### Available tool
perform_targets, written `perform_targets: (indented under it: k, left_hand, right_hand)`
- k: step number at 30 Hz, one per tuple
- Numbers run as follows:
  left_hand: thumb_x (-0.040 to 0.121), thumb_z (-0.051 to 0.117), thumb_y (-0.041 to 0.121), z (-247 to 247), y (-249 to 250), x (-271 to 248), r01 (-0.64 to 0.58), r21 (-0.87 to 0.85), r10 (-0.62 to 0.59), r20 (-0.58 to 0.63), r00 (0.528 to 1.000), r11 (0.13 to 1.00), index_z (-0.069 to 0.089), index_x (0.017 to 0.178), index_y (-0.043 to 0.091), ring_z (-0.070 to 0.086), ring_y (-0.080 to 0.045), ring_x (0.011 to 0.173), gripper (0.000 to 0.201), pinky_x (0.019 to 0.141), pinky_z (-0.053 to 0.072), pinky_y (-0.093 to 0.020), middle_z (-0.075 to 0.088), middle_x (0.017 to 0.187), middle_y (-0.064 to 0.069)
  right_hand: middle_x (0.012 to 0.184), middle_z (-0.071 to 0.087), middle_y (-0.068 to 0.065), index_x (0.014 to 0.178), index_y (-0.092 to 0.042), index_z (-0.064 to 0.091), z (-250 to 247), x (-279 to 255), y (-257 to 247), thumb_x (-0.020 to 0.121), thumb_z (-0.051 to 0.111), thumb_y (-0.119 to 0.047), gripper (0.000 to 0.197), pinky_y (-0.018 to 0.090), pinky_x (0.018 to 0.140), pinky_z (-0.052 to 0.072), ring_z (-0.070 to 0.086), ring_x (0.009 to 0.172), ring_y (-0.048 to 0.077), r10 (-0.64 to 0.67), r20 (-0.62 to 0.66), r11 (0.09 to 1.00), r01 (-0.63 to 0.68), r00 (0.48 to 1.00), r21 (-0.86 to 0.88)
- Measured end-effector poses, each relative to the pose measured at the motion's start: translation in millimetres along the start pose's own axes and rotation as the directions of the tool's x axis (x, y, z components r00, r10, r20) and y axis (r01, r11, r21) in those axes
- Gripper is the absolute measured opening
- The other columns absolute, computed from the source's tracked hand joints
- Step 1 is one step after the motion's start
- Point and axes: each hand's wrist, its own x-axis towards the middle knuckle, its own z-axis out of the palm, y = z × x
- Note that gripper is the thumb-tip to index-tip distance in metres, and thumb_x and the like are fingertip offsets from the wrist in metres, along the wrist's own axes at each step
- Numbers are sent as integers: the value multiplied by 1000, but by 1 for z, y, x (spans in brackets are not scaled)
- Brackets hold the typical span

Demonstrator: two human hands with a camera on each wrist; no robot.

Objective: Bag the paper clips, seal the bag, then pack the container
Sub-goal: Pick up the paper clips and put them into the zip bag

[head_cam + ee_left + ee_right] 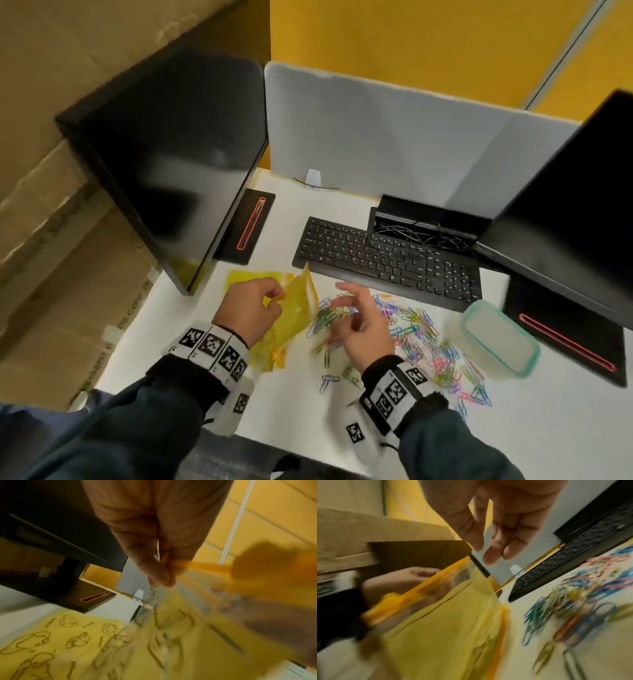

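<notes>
My left hand (249, 310) pinches the floppy yellow bag (297, 308) by its zip rim, right hand (359, 325) loose w/ nothing held, paper clips (424, 329) light & slippery.

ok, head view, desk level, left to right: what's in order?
Left hand pinching the yellow bag → right hand → loose paper clips → clear container → black monitor base.
</notes>
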Motion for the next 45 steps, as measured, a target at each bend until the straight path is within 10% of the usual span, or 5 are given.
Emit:
perform_targets:
  k: [7, 18, 30, 35, 45]
  left_hand:
    - [79, 56, 4, 10, 7, 1, 22, 24, -22, -25, 999, 999, 68, 98, 14, 62, -28, 82, 25, 84, 49, -31, 66, 110, -7]
    - [80, 56, 0, 20, -2, -9, -60, -34, 60, -9, 998, 998, 66, 77, 19, 47, -1, 58, 22, 71, 39, -23, 58, 91, 3]
    - [80, 41, -10, 33, 14, -8, -149, 47, 133, 247, 960, 988, 62, 114, 12, 61, -19, 97, 46, 88, 42, -17, 54, 127, -3]
    - [73, 70, 9, 31, 21, -5, -270, 162, 211, 312, 926, 949, 64, 109, 16, 57, -15, 82, 38, 84, 46, -25, 57, 118, 0]
    - [67, 76, 10, 16, 29, -10, -379, 76, 366, 142, 920, 922, 71, 71, 10, 64, -22, 81, 7, 78, 53, -36, 68, 89, -6]
  right_hand:
    - [159, 7, 3, 146, -35, 15, 1, 59, 12, 78, 63, -1, 90, 45, 110, 36, 22, 140, 31, 282, 485, 511, 299, 827, -806]
    - [122, 50, 13, 130, -14, 46, 4, 51, 30, 93, 43, -9, 37, 41, 90, 47, 46, 117, 31, 187, 580, 334, 504, 793, -797]
    - [89, 72, 7, 95, -13, 71, -49, 27, 7, 82, 65, -4, 17, 41, 84, 57, 67, 80, 23, 115, -86, 960, -133, 990, -247]
    - [67, 62, 4, 79, -13, 64, -45, 12, -46, 81, 62, 8, 21, 21, 54, 59, 63, 54, 8, 112, -13, 949, -103, 994, 299]
    - [98, 68, -5, 101, -25, 68, -33, 3, -45, 83, 55, 4, 37, 33, 76, 58, 67, 90, 14, -28, 88, 996, 35, 996, -79]
